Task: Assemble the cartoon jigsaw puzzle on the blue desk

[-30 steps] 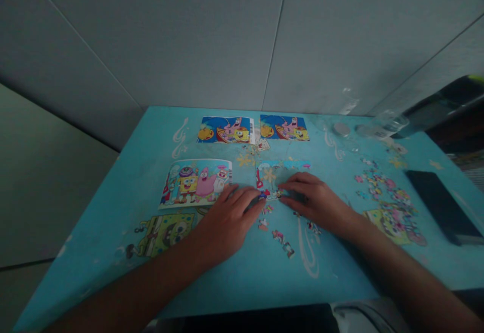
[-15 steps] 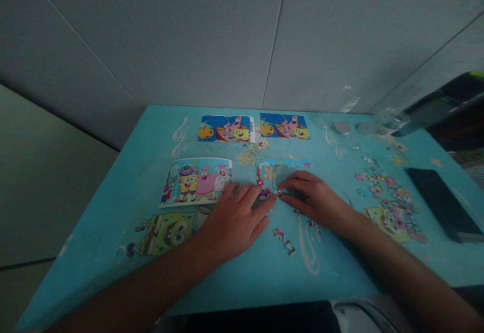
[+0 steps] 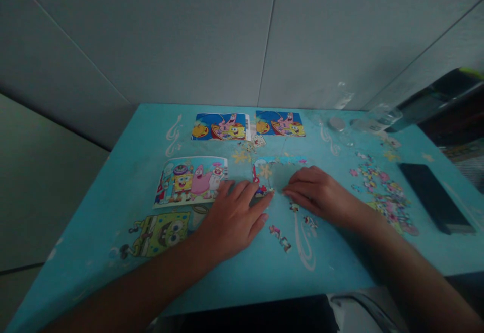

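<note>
My left hand [image 3: 236, 217] lies with fingers spread, its index fingertip on the lower edge pieces [image 3: 260, 190] of a partly assembled jigsaw puzzle. Joined puzzle pieces [image 3: 280, 160] form the top row, and others run down the left side. Just right of that lower edge is my right hand [image 3: 317, 192], fingers drawn together with nothing visible at the tips. Nearer me lie loose puzzle pieces: one [image 3: 294, 207] below the right fingertips, another [image 3: 310, 222] beside it, and a small pair [image 3: 280, 238]. A picture card [image 3: 191, 182] with cartoon characters is left of the puzzle, its corner near my left fingers.
Another picture card [image 3: 219, 127] and a matching finished puzzle [image 3: 280, 123] lie at the back. Several loose pieces [image 3: 389, 192] are heaped at right, beside a dark phone-like slab [image 3: 434, 197]. Clear plastic containers [image 3: 385, 117] and a round lid [image 3: 336, 124] stand near the wall.
My right hand has drawn slightly right, away from the puzzle's lower edge and my left index finger. The left hand stays on the puzzle. The whole view has shifted a little.
</note>
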